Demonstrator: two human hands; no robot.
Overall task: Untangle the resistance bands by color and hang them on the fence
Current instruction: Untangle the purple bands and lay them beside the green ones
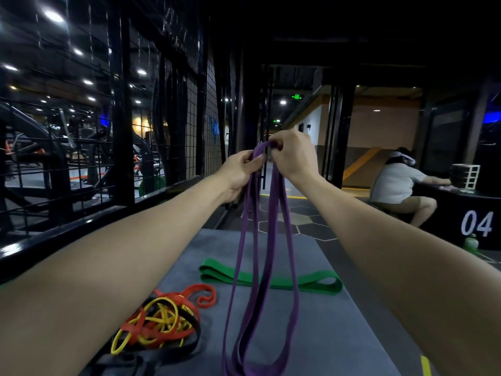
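A purple resistance band (267,256) hangs in long doubled loops from both my hands, held up at arm's length. My left hand (241,172) pinches it just below the top fold. At the top fold itself, my right hand (292,153) grips it with curled fingers. Its lower loops reach the grey mat (333,321). A wide green band (271,278) lies flat across the mat beyond. A tangle of red, yellow and black bands (162,321) lies on the mat at lower left. The black wire fence (89,147) with its rail runs along my left.
A person in a grey shirt (398,183) sits at right by a black box marked 04 (477,223). A green bottle (470,242) stands beside that box. Gym machines stand behind the fence. A hexagon-patterned floor lies past the mat.
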